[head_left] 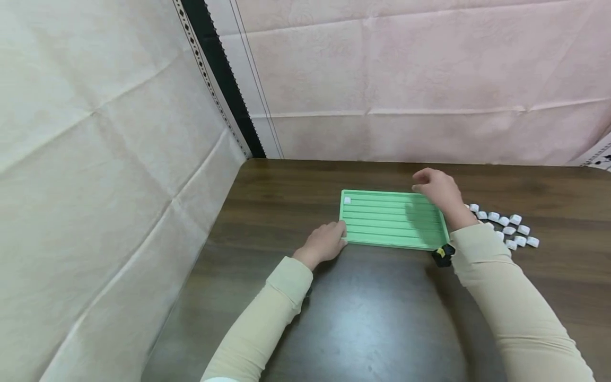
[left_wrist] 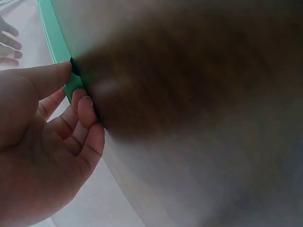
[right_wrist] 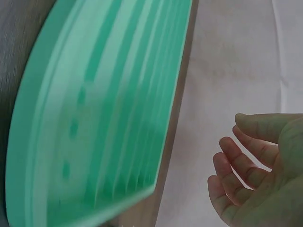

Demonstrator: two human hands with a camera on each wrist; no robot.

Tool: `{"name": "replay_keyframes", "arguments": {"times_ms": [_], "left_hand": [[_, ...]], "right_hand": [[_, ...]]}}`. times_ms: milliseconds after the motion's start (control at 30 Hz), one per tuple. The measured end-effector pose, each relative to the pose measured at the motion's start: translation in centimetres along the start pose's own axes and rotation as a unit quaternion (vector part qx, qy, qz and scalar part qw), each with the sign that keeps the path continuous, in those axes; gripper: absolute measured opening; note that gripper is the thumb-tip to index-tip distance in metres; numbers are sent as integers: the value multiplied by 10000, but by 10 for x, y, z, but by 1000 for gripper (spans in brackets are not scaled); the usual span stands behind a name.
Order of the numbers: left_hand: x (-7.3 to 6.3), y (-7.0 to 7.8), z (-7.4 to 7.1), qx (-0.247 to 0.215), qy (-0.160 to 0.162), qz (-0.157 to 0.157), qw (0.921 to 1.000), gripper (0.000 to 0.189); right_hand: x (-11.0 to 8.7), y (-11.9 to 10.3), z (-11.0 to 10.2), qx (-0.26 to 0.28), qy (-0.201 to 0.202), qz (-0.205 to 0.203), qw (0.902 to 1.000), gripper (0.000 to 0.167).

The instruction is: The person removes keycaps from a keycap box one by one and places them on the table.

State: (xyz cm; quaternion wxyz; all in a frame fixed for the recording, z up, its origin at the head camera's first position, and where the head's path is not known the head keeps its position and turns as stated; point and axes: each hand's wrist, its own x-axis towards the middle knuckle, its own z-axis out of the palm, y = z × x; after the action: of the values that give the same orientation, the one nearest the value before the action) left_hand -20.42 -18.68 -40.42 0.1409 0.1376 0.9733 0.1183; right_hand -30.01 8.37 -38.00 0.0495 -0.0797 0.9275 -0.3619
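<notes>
A green ridged tray (head_left: 391,220) lies flat on the table, with one small white block (head_left: 347,200) in its far left corner. My left hand (head_left: 324,243) is at the tray's near left corner. In the left wrist view the thumb and fingers of that hand pinch the tray's green edge (left_wrist: 56,35). Over the far right corner hovers my right hand (head_left: 441,192), its fingers loosely bent and nothing between them in the right wrist view. Part of the tray's right side is hidden behind that arm.
Several small white blocks (head_left: 508,231) lie scattered on the wooden table (head_left: 286,191) right of the tray, some hidden by the right forearm. A black object with a yellow mark (head_left: 443,255) shows at the right wrist. Pale cloth (head_left: 429,69) hangs behind the table and along its left side.
</notes>
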Motion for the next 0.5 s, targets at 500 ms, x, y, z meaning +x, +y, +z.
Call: {"name": "replay_keyframes", "arguments": {"times_ms": [500], "left_hand": [[3, -1, 5, 199, 16, -19, 9998, 13]], "right_hand": [[21, -41, 54, -360, -830, -541, 9944, 35]]}}
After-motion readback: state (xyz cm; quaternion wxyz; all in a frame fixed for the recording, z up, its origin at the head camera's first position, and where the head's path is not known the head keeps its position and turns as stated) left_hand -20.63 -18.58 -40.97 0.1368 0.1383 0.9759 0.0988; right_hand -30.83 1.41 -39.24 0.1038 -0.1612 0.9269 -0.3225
